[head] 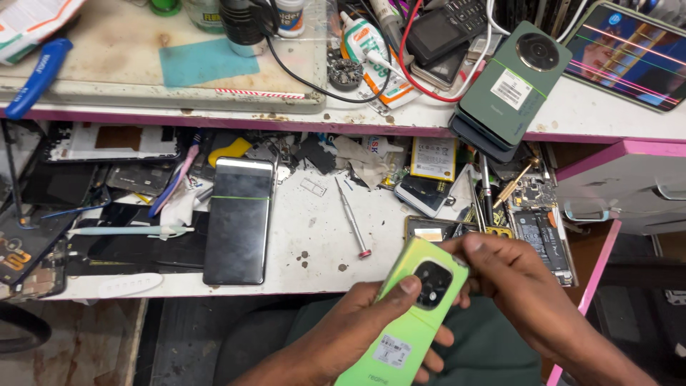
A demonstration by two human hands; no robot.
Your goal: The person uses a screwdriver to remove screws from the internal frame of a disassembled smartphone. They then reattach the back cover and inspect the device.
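Note:
I hold a light green phone (404, 325) back side up over my lap, its round black camera ring facing me. My left hand (350, 336) grips it from below, thumb resting beside the camera ring. My right hand (511, 286) closes on the phone's top end, fingers curled over the upper corner. A black-screened phone (238, 220) lies flat on the lower shelf to the left. A small screwdriver (353, 218) with a red tip lies on the shelf just beyond my hands.
The white lower shelf (314, 250) is crowded with phone parts, circuit boards (532, 193), a battery (433, 157) and tweezers. On the upper bench sit a stack of dark green phones (511, 86), a cracked lit screen (629, 53), cables and a glue tube (364, 43). Pink-edged drawers (629, 186) stand at right.

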